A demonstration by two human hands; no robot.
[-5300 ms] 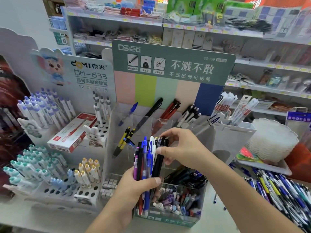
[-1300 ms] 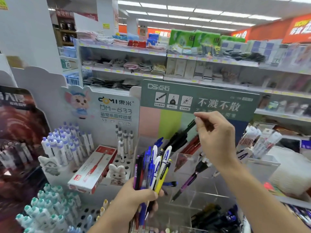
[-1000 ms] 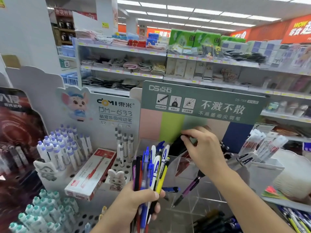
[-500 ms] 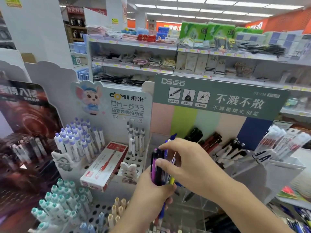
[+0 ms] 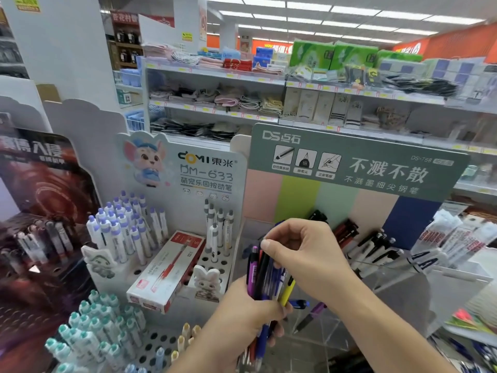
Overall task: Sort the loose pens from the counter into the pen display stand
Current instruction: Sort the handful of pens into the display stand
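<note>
At far left, a dark poster display (image 5: pixel 45 184) stands beside a white cartoon-mouse stand (image 5: pixel 188 168) stocked with purple-capped pens (image 5: pixel 126 227), a red pen box (image 5: pixel 166 270) and teal-capped pens (image 5: pixel 91 329). Toward the centre, the person's left hand (image 5: pixel 242 316) grips a bunch of loose pens (image 5: pixel 265 275) upright, fingers wrapped round their lower barrels; purple, black, blue and yellow barrels show among them. Just above, the right hand (image 5: pixel 304 254) curls over the tops of the bunch, thumb and fingertips pinching at the pen ends; which pen it has hold of cannot be told. Behind both hands rises the pen display stand (image 5: pixel 357 168), its green header above pastel panels, with black and red pens (image 5: pixel 347 232) leaning in its clear compartments. Packaged pens (image 5: pixel 454 235) hang at right.
</note>
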